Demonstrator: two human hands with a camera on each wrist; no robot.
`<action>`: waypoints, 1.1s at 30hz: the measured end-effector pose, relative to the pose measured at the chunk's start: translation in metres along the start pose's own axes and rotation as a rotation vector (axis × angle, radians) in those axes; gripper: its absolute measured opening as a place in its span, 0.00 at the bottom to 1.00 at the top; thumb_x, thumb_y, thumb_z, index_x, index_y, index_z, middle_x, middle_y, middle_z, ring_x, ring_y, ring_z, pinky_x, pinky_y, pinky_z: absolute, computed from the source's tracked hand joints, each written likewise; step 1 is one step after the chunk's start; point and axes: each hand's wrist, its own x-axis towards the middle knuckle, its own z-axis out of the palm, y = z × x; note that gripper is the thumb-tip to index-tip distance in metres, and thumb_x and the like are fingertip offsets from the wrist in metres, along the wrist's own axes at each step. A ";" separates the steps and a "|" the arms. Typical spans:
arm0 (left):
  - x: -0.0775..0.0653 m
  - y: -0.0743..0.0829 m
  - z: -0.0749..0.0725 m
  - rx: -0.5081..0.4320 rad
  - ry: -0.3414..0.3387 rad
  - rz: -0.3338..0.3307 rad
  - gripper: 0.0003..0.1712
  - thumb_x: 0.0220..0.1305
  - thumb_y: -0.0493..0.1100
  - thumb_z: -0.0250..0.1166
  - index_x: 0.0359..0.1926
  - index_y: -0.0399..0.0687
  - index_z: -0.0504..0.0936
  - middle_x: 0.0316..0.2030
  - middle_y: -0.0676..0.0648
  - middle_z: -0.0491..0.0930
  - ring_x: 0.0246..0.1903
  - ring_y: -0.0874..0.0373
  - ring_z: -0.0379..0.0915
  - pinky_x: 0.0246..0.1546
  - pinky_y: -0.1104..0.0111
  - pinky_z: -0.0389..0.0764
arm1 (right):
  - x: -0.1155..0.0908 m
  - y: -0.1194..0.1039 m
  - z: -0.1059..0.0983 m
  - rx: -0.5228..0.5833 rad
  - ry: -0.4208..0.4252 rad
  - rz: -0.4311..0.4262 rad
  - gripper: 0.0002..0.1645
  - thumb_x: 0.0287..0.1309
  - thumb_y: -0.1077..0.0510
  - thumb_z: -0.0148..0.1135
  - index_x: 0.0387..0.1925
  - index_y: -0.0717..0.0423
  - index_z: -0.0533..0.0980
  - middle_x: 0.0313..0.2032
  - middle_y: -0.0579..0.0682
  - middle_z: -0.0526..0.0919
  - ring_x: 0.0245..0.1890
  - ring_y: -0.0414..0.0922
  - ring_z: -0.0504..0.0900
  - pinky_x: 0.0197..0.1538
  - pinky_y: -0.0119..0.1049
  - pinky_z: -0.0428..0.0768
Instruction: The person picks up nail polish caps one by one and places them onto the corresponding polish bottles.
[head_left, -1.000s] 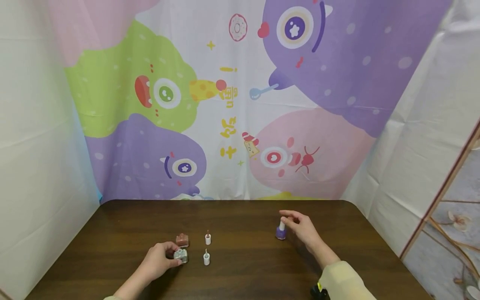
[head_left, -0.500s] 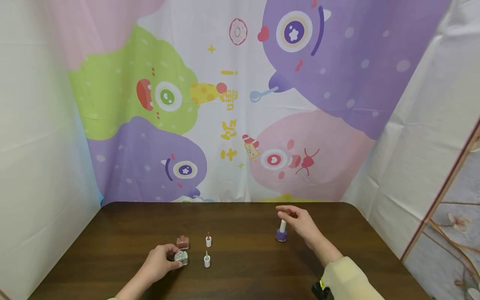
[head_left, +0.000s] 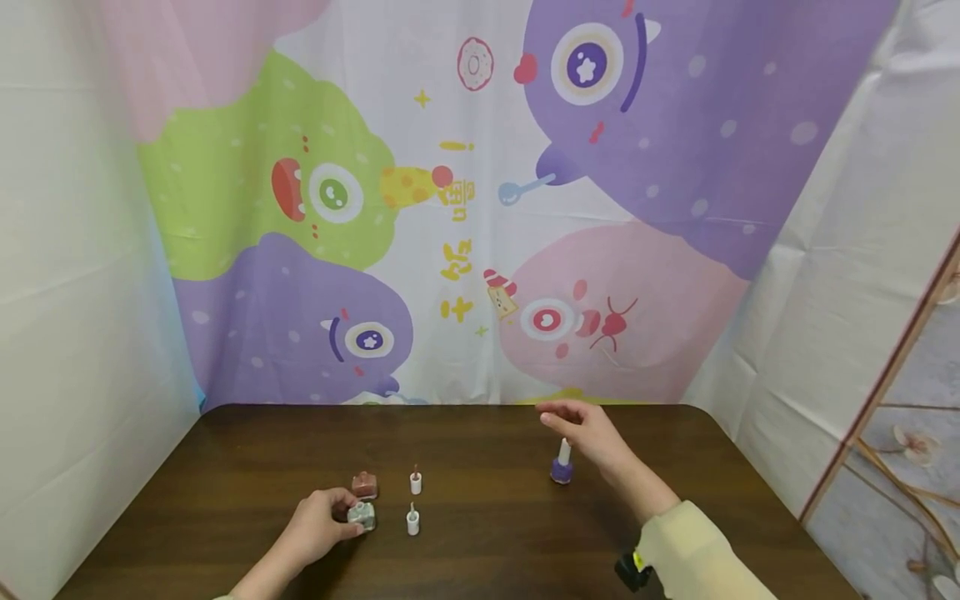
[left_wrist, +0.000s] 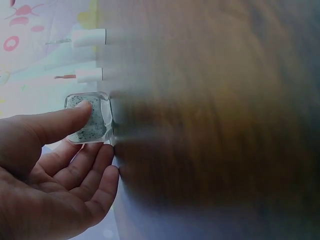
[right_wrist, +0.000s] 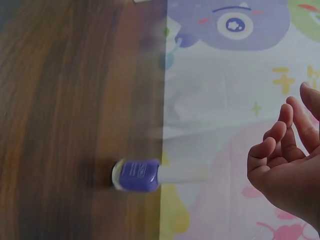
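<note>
At the left of the table, my left hand (head_left: 318,522) holds a nail polish bottle with pale grey-green speckled polish (left_wrist: 95,120) between thumb and fingers; its neck is uncapped. Just behind it stands an uncapped reddish-brown nail polish bottle (head_left: 364,484). To their right, two white brush caps (head_left: 416,482) stand on the table with their brushes pointing up. Toward the right, a purple nail polish bottle (right_wrist: 137,175) stands upright with its white cap (head_left: 565,452) on. My right hand (head_left: 588,433) hovers above that bottle, apart from it, fingers loosely bent and holding nothing.
A dark brown wooden table (head_left: 480,542) lies under everything. Behind it hangs a cloth (head_left: 465,358) with cartoon monsters, and pale cloth walls (head_left: 75,250) flank both sides. A black device (head_left: 632,572) sits at the right sleeve.
My right hand has let go of the purple bottle's white cap and lifted up and slightly left of it. The left hand stays on the speckled bottle.
</note>
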 end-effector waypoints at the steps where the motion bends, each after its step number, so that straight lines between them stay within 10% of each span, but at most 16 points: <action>1: 0.000 0.000 0.000 0.001 0.000 0.001 0.14 0.41 0.33 0.75 0.31 0.43 0.80 0.26 0.53 0.79 0.29 0.60 0.72 0.32 0.64 0.73 | 0.000 -0.002 0.001 0.008 -0.001 -0.005 0.20 0.57 0.50 0.65 0.49 0.55 0.79 0.40 0.51 0.81 0.37 0.44 0.74 0.36 0.34 0.73; 33: 0.000 0.000 0.000 -0.010 0.014 0.028 0.13 0.40 0.32 0.75 0.29 0.43 0.80 0.25 0.53 0.79 0.28 0.60 0.73 0.31 0.66 0.73 | -0.012 -0.019 0.065 0.169 -0.090 -0.048 0.20 0.58 0.58 0.64 0.52 0.60 0.77 0.44 0.54 0.81 0.40 0.41 0.78 0.42 0.41 0.76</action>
